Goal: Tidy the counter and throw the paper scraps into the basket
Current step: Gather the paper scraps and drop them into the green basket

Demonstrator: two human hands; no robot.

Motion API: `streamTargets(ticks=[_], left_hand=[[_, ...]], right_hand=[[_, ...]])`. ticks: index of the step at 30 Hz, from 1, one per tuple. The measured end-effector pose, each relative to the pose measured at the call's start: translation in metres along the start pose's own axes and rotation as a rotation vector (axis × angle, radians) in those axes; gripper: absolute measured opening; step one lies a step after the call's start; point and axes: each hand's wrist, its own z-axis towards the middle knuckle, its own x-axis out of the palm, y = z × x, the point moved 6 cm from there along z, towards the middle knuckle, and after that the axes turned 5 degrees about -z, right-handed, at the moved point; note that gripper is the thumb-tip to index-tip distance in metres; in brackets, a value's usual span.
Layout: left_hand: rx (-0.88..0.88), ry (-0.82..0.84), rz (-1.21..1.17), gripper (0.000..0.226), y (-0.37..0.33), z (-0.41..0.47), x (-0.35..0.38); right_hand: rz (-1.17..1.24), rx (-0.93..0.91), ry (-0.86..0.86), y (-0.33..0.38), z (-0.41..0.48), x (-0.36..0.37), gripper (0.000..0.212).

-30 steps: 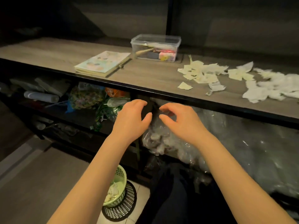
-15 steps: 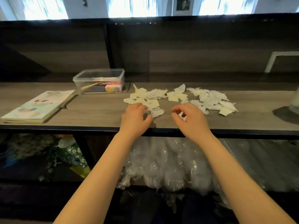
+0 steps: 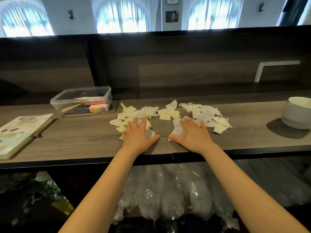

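Torn white and cream paper scraps (image 3: 170, 113) lie scattered across the middle of the wooden counter (image 3: 84, 137). My left hand (image 3: 138, 135) rests flat, palm down, fingers spread, on the near left edge of the pile. My right hand (image 3: 193, 135) lies flat on the near right part, covering a white scrap (image 3: 177, 130). Neither hand grips anything. The basket is out of view.
A clear plastic box (image 3: 82, 103) with small items stands at the back left. An illustrated book (image 3: 20, 132) lies at the far left. A white round pot (image 3: 297, 114) sits at the right. Plastic-wrapped bundles (image 3: 168, 192) fill the shelf below the counter edge.
The view has swung up from the floor and basket to the counter. Both hands rose from below the edge, moved forward and flattened onto the scraps.
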Motion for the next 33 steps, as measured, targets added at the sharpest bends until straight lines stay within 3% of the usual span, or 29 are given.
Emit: streamTargets(ticks=[8,12,15,20,24,27,33], left_hand=[[0.146,-0.087,0.069,0.036,-0.003,0.001,0.000],[0.178,-0.108,-0.055,0.022,-0.002,0.000,-0.002],[0.193,-0.111,-0.110,0.032,-0.002,-0.002,-0.004],[0.099,-0.208,-0.024,0.055,0.000,-0.009,-0.013],[0.011,-0.041,0.114,0.066,0.000,-0.003,0.001],[0.095,0.062,0.155,0.060,-0.010,0.002,0.012],[0.232,0.041,0.082,0.037,-0.021,0.001,0.010]], right_hand=[[0.308,-0.158,-0.152,0.005,-0.011,-0.010,0.028],[0.488,-0.128,-0.203,-0.005,-0.009,-0.011,0.030],[0.665,-0.091,-0.213,-0.011,-0.007,-0.014,0.031],[0.435,-0.136,-0.198,-0.003,-0.007,-0.015,0.048],[0.170,-0.197,-0.021,0.009,-0.002,0.001,0.063],[0.151,-0.253,0.050,0.014,-0.001,0.006,0.048],[0.332,-0.206,-0.100,0.008,-0.007,-0.008,0.022]])
